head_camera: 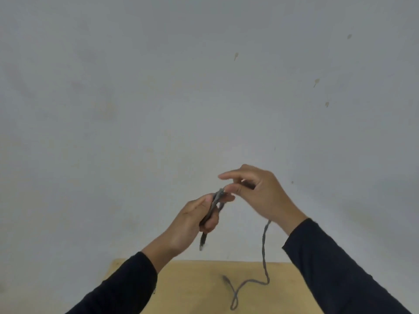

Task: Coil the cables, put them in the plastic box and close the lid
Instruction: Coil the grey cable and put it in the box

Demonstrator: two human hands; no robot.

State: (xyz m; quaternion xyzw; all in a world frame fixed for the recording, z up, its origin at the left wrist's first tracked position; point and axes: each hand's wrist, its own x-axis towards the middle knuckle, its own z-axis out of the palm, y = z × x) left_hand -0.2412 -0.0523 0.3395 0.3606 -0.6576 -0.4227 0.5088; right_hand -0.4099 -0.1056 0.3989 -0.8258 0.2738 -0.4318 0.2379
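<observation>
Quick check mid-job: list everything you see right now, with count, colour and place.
cable: one, grey, folded loops in the left hand, passing to the right hand, the rest hanging to the table; one plug dangles below the left hand, the other lies on the table
table: one, light wood, bottom centre
wall: grey-white, a few small marks, behind everything
plastic box: not in view
left hand: closed around the cable loops
right hand: pinching the cable near the loops
sleeves: two, black

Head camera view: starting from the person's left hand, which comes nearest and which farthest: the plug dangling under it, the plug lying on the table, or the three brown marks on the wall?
From the left hand:
1. Dangling plug, just below the hand.
2. Plug on the wooden table, lower right.
3. Wall marks, far upper right.
</observation>
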